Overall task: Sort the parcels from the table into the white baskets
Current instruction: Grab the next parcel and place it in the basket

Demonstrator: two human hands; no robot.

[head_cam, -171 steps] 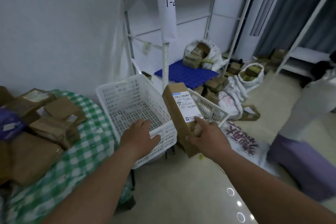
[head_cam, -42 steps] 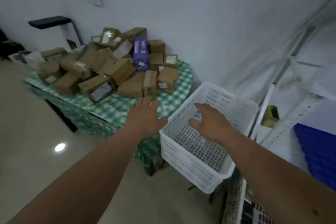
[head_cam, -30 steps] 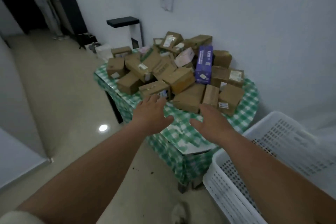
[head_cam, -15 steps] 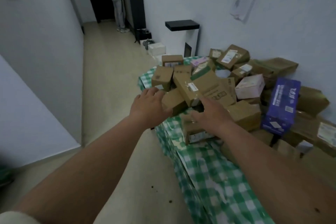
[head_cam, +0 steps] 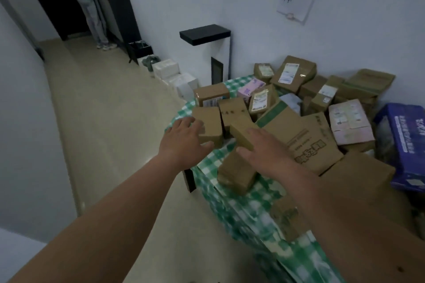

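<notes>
- Head view: the round table under a green-and-white checked cloth (head_cam: 232, 193) is my landmark; a heap of brown cardboard parcels (head_cam: 299, 108) covers most of its top.
- My left hand (head_cam: 184, 142) reaches over the table's near-left edge, fingers spread and fairly straight, the fingertips touching a small plain brown carton (head_cam: 210, 125) at the left end of the heap. It grips nothing.
- My right hand (head_cam: 264, 151) lies further in over the table, palm down, fingers loosely extended across a narrow brown box (head_cam: 242, 134) that leans on the pile. Whether the thumb is hooked round it I cannot tell.
- Just below that hand, nearer the table's front edge, sits another squat brown box (head_cam: 236, 177).
- Right of my right hand, a large flat carton with a green stripe and printed characters (head_cam: 301, 135) lies tilted on the heap.
- At the table's far-right side stands a blue printed box (head_cam: 404, 142), with a pale pink labelled parcel (head_cam: 349, 122) beside it.
- Beyond the table, against the wall, stands a white cabinet with a black top (head_cam: 207, 34).
- No white basket is in view.
</notes>
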